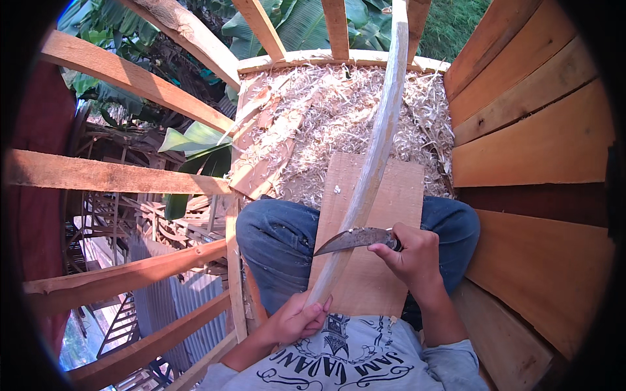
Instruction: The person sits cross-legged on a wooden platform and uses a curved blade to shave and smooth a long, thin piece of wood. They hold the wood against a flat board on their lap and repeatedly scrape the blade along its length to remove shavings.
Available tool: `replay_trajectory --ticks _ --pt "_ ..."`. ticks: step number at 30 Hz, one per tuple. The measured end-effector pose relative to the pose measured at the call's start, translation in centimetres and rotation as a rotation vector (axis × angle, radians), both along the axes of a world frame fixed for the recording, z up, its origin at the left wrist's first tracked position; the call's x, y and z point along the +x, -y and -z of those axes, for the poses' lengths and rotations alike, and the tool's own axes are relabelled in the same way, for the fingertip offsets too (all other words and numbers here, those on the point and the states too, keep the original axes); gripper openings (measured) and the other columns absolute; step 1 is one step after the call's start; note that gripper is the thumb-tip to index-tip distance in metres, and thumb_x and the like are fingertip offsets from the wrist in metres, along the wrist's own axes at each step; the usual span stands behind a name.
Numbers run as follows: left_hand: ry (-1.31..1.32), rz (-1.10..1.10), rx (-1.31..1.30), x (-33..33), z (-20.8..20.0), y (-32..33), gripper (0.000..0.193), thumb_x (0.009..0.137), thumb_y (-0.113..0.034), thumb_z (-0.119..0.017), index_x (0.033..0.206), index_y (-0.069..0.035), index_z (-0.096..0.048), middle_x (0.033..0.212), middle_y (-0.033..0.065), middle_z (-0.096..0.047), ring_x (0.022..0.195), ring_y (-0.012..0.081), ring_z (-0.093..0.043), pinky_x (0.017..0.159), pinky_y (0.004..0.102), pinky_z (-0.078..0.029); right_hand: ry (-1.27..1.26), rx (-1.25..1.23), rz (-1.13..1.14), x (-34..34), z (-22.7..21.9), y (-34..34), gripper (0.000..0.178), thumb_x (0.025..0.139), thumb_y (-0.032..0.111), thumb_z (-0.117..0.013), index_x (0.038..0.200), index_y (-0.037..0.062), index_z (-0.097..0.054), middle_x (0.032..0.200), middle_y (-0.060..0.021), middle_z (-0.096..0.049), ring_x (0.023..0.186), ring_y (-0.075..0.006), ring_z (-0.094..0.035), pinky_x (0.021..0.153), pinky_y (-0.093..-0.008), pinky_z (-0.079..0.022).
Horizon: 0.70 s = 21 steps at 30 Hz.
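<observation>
A long, pale, slightly curved wooden strip point(375, 156) slants from my lap up past the far railing. Its lower end sits in my left hand point(301, 318), whose fingers are wrapped round it close to my shirt. My right hand point(411, 255) grips the dark handle of a knife point(355, 240). The broad, curved blade lies across the strip, its tip pointing left, with small bits of shaving on its top edge. Beneath the strip, a flat wooden board point(391, 189) rests over my lap between my knees.
Curly wood shavings point(345, 104) cover the floor ahead, with loose planks point(274, 140) at its left. Wooden slats point(124, 174) form an open railing on the left and far side. A plank wall point(535, 137) stands at the right. Corrugated sheets point(189, 306) show below, outside the railing.
</observation>
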<state>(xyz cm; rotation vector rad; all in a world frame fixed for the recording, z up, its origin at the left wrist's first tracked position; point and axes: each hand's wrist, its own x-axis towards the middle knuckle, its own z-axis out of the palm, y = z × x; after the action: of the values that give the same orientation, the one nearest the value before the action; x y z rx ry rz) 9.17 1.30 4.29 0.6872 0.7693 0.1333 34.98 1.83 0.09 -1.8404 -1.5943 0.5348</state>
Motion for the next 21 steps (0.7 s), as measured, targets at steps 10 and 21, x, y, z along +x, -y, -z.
replay_trajectory --ticks 10,21 --pt "0.039 -0.041 0.058 -0.3 -0.4 1.0 0.026 0.101 -0.029 -0.042 0.098 -0.003 -0.043 0.060 -0.0034 -0.038 0.047 0.0039 -0.033 0.043 0.0200 -0.027 -0.187 -0.038 0.463 8.1 3.8 -1.6 0.056 0.092 0.043 -0.057 0.064 -0.0056 -0.050 0.048 -0.0142 -0.039 0.048 -0.0164 -0.034 0.047 -0.0352 -0.032" --pt "-0.122 0.004 0.244 1.5 -0.8 0.4 0.034 0.099 -0.036 -0.043 0.100 -0.002 -0.043 0.059 -0.0020 -0.039 0.046 0.0048 -0.034 0.042 0.0205 -0.026 -0.038 -0.068 -0.073 -1.9 -1.1 3.0 0.059 0.073 0.060 -0.069 0.056 0.0061 -0.051 0.048 -0.0088 -0.051 0.042 -0.0268 -0.056 0.042 -0.0356 -0.044"
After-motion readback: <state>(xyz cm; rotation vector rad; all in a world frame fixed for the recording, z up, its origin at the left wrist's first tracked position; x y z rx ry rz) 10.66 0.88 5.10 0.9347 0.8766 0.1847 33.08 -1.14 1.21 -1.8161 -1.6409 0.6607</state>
